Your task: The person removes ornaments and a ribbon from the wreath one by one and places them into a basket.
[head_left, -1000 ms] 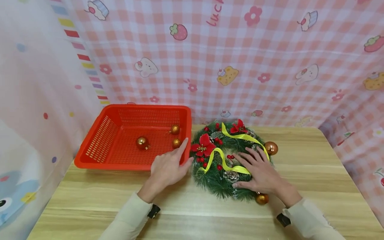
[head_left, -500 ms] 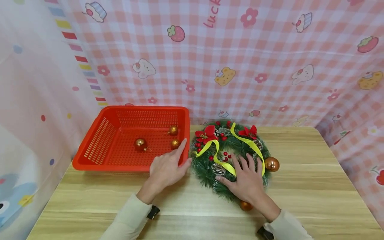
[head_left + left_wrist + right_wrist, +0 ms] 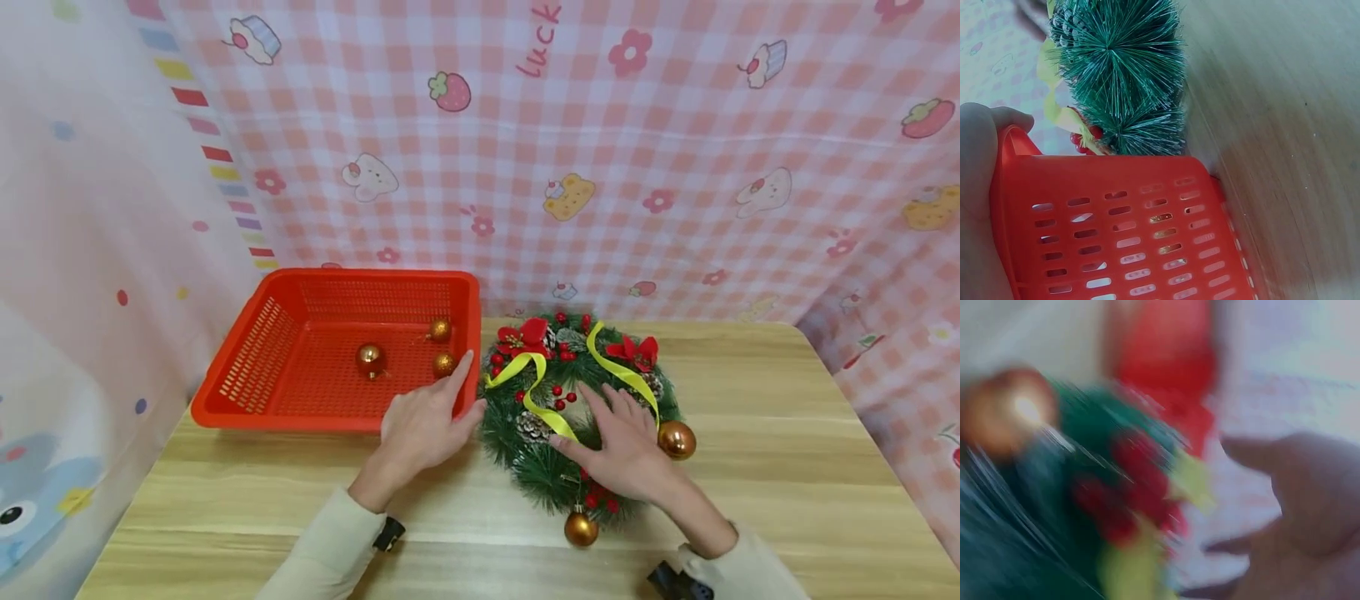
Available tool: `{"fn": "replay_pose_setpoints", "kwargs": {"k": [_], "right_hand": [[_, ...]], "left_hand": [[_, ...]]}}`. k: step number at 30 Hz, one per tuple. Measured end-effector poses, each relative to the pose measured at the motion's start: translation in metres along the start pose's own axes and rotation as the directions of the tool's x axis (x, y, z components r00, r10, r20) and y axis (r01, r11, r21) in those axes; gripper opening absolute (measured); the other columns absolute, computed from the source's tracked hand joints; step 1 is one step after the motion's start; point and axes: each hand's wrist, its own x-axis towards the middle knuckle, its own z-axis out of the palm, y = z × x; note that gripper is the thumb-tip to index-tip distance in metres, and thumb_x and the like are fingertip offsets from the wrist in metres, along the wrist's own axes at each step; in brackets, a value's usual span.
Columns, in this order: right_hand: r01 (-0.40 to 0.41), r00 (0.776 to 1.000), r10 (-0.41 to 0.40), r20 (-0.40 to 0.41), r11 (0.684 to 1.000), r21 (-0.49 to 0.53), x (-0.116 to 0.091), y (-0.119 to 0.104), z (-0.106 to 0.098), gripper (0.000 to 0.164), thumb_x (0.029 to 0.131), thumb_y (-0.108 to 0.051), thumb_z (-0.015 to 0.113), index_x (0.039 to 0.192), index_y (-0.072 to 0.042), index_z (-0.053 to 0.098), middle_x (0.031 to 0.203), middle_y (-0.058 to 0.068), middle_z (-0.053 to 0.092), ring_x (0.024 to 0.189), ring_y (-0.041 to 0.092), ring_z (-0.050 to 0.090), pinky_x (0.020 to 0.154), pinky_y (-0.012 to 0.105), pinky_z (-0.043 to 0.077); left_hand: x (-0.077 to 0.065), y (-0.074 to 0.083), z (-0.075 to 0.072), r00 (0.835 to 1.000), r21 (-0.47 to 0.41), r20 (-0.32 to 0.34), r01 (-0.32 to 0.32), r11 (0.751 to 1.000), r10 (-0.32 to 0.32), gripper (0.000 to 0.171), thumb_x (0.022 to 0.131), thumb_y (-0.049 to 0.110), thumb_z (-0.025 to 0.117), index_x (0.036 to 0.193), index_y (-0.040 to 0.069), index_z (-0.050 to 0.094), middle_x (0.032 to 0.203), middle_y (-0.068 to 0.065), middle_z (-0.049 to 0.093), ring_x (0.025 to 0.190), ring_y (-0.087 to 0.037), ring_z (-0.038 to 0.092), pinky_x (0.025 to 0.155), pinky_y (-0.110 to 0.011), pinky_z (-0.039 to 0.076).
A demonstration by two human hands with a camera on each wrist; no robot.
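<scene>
My left hand [image 3: 422,425] rests on the front right corner of a red plastic basket [image 3: 247,417], index finger straight along the rim; its other fingers, apart from the thumb, are hidden. Beside the basket lies a green Christmas wreath [image 3: 517,467] with red flowers, berries, pinecones and a loose yellow ribbon [image 3: 536,387]. Over the wreath's right part, my right hand [image 3: 626,450] has its fingers spread, holding nothing; whether it touches the needles is unclear. One copper bauble [image 3: 677,439] sits at the wreath's right edge, and a gold bauble [image 3: 581,529] at its front edge.
Inside the basket are a shiny bauble [image 3: 370,360] and two small glittery baubles, the rear one [image 3: 439,329] and the front one [image 3: 443,364]. A checked cloth [image 3: 570,117] hangs behind the wooden table [image 3: 772,467]. The right wrist view is blurred.
The wreath has turned clockwise, its right bauble moving nearer and its front one leftward. My right hand has shifted left with it. The left hand has stayed on the basket.
</scene>
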Motion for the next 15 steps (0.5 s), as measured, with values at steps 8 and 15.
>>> {"fn": "replay_pose_setpoints", "kwargs": {"k": [8,15], "right_hand": [[0.263,0.965,-0.263,0.007,0.963,0.052,0.025,0.051,-0.069,0.067,0.097,-0.039,0.062,0.153,-0.012,0.036,0.157,0.022,0.029,0.143,0.049,0.023,0.103,0.075,0.024],[0.252,0.962,-0.251,0.110,0.968,0.003,0.059,0.103,-0.073,0.083,0.092,-0.043,0.068,0.156,-0.010,0.027,0.159,0.028,0.016,0.142,0.054,0.015,0.100,0.079,0.019]], "left_hand": [[-0.001,-0.001,0.000,1.000,0.003,-0.010,0.007,1.000,-0.007,0.069,0.098,0.055,0.047,0.157,0.026,0.029,0.063,0.002,0.043,0.043,-0.011,0.030,0.040,-0.025,0.023],[-0.001,0.000,-0.001,1.000,0.001,-0.001,0.014,1.000,-0.014,0.069,0.097,0.055,0.045,0.157,0.026,0.028,0.063,0.003,0.042,0.043,-0.009,0.027,0.041,-0.024,0.022]]}}
